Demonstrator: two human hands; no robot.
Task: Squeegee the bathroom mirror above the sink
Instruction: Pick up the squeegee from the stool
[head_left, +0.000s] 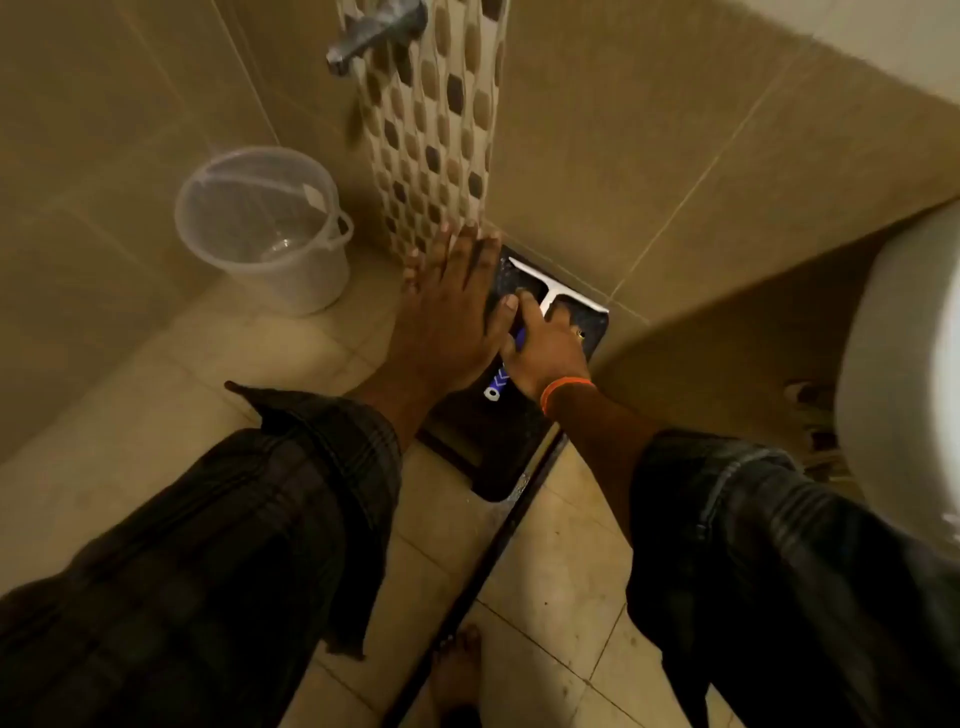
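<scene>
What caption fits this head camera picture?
Right hand grips the squeegee on a dark slab; left hand flat.

One squeegee (540, 301) was counted, lying on one dark mat (498, 457) in the corner of the floor. Two hands were recorded: one left hand (452, 312) and one right hand (550, 348). Two sleeves were noted, a left sleeve (218, 545) and a right sleeve (779, 571). One orange wristband (563, 391) and one ring (580, 334) were observed. One clear bucket (270, 228) was counted beside the wall, and one metal tap (374, 31) above it. One white basin (904, 389) was recorded at the right edge. One bare foot (460, 670) was seen at the bottom.
</scene>
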